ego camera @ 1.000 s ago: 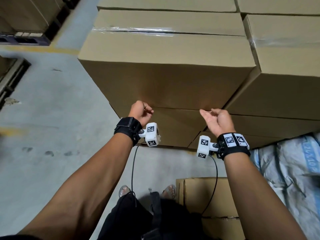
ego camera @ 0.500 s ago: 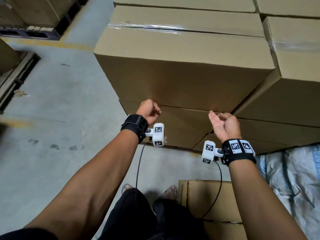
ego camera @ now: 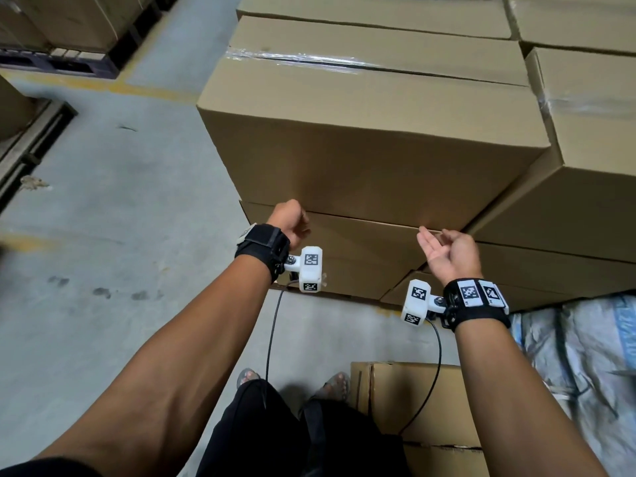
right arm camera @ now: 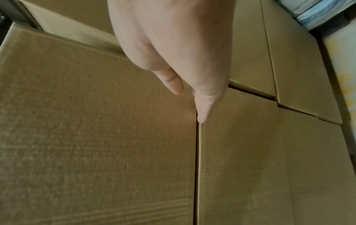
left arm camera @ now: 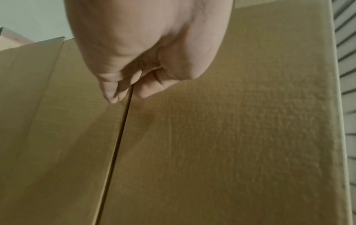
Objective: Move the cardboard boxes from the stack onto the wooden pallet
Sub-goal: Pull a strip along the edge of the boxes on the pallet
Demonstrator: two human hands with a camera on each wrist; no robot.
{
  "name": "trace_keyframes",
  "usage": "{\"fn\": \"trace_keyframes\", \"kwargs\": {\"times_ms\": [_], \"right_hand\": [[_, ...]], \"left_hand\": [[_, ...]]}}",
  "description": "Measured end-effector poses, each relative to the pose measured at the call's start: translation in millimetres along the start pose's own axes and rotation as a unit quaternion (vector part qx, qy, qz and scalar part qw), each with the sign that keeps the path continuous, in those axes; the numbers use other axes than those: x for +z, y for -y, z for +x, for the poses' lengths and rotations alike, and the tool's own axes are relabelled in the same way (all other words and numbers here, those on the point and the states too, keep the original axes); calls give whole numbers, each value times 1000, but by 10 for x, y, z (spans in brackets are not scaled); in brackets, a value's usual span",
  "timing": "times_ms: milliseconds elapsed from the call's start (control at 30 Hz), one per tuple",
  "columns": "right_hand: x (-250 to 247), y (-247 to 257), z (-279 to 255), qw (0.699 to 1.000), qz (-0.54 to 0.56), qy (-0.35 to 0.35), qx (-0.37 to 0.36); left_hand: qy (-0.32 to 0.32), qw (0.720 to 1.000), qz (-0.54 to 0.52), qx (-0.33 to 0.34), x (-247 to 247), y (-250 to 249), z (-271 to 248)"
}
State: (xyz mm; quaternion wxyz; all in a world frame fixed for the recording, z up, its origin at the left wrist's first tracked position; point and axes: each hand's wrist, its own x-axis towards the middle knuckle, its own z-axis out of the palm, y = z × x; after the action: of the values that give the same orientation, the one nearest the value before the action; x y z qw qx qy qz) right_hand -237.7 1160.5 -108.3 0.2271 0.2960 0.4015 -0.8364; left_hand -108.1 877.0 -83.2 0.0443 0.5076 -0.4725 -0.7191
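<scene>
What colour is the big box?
Plain brown, the top box, with clear shiny tape; best seen in the head view.

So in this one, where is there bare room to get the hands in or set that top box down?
Bare concrete floor lies open left of the stack, bordered by the dark pallets. At the top box only the seam beneath it offers entry: left hand and right hand are there. It is crowded right, with neighbouring boxes and sacks.

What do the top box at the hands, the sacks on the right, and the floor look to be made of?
Top box: matte brown corrugated cardboard, faintly ribbed face; glossy clear tape along the top seam.
Sacks: probably woven plastic, grey-white, crinkled, with blue print.
Floor: bare grey concrete by its look, stained, with a yellow line.
</scene>
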Motion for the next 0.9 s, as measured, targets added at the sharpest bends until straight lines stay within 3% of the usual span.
{"fn": "trace_keyframes", "kwargs": {"times_ms": [167,333,600,900], "right_hand": [[60,-136,-30,999,4,-30,-12],[74,-213,-47,997,12,-73,-22],[-377,-546,302,989,-47,-137,39],[-835,-911,941,977,-83,-179,76]], "left_hand": [[15,997,-79,-10,-144,-79,49],[20,999,-50,-11,-179,-31,107],[32,991,-98,-80,-271,710,539],[30,985,-76,-149,-83,1512,1133]]}}
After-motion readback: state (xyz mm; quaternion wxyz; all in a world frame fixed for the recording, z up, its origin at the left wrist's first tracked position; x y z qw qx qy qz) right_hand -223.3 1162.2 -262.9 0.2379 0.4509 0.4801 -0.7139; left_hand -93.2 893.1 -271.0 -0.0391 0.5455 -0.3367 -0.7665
